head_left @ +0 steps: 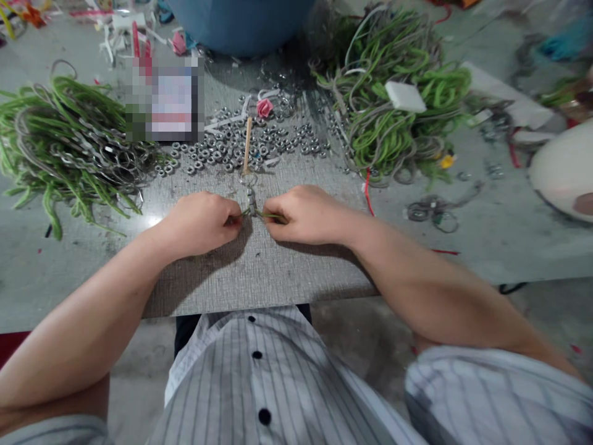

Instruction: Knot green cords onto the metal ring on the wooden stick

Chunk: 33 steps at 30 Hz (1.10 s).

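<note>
My left hand and my right hand rest on a grey board, fingers pinched together. Between them they hold a thin green cord joined to a small metal clasp with a key ring just beyond it. A wooden stick stands upright behind the ring. Several small metal nuts are scattered past the stick.
A pile of green cords with metal rings lies at the left, a bigger green and grey tangle at the right with a white block on it. A blue tub stands at the back. Loose rings lie right.
</note>
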{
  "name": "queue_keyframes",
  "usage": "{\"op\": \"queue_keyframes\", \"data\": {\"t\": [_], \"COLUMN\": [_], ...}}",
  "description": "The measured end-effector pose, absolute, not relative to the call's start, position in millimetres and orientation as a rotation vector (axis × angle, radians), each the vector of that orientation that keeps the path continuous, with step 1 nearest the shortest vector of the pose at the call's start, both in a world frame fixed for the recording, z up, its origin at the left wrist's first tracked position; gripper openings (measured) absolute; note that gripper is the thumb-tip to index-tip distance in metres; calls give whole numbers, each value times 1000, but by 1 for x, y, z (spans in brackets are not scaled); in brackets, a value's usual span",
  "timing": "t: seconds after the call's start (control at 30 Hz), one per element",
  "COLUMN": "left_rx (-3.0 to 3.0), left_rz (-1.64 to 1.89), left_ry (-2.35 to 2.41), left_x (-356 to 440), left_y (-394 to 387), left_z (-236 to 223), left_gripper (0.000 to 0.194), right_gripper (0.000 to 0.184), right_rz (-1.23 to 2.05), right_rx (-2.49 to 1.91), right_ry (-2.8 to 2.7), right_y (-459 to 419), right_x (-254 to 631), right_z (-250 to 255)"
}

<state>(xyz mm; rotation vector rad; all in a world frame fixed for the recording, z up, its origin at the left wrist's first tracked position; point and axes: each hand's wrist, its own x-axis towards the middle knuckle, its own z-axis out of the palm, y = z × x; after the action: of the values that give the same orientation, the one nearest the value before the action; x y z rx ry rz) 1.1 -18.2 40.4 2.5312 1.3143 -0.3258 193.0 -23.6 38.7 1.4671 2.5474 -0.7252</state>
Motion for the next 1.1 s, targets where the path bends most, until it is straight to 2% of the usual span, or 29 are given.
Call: {"op": "queue_keyframes", "data": {"t": [0.13,0.3,0.5,0.8,1.1], "left_rx": [2521,2483,2528,2619,2522], "left_rz": [-294,-186,-233,-283,-232], "left_ry": [1346,1466,1477,1396,1495], "left_x": [2,3,2,0,1], "left_y": [-19,-21,-21,-23,-21], "left_z": [39,37,35,48,37], "left_gripper": [33,43,42,47,37], "right_gripper": [16,37,32,37,29], "right_rz": [-624,-477,-550,-641,-534], "right_rx": [1505,1629,1689,1651,1693], "right_ry": [2560,2638,2695,2688,2715], "right_y": [-24,-24,-23,-22,-22], "right_x": [193,195,197,199,197], "right_z": [35,27,24,26,22]}}
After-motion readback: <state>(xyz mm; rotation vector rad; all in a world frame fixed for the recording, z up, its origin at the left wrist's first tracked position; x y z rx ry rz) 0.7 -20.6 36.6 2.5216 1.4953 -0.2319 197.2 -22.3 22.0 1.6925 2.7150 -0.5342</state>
